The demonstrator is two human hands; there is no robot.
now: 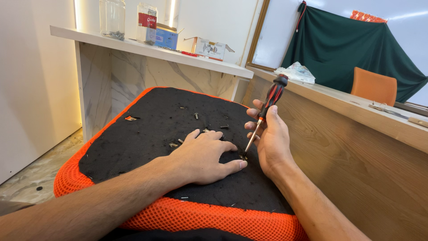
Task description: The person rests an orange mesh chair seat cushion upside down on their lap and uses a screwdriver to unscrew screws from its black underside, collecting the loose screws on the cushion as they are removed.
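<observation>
The right hand [273, 142] grips the screwdriver [266, 110], its tip on a screw [243, 157] just beside the flat, open left hand [206, 156] on the seat [133, 147], so a slip could poke the thumb.

A white marble-patterned shelf [147, 48] carries two glass jars [112, 18], a blue box [166, 38] and a small open carton [210, 47]. On the wooden desk [356, 111] lies a crumpled plastic bag [295, 72], beside an orange chair back [373, 85] and a dark green cloth [343, 42].
</observation>
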